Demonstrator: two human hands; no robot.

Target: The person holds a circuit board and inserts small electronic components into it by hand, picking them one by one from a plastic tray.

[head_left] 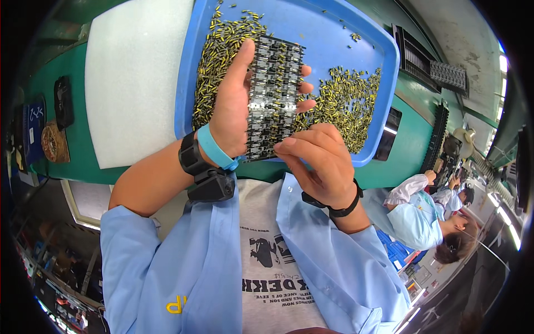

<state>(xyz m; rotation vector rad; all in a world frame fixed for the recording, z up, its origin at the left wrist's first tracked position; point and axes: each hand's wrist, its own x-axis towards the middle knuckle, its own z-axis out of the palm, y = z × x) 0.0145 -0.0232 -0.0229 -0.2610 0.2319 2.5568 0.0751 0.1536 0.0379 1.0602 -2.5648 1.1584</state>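
My left hand (227, 111) grips a long black-and-silver panel (272, 94) made of rows of small slotted frames. Its thumb lies along the left edge and its fingertips come round the right edge. At the panel's lower right corner, my right hand (324, 161) is closed in a pinch, thumb and forefinger touching the slots; whatever is between them is too small to make out. Beneath both hands lies a blue tray (328, 47). Heaps of small yellow-and-black cylinders (347, 103), looking like capacitors, fill its left side and lower right.
A white foam sheet (133, 83) lies left of the tray on the green table (75, 128). Right of the tray are a dark phone-like slab (387, 133) and black racks (414, 58). A co-worker (417, 220) in light blue sits farther right.
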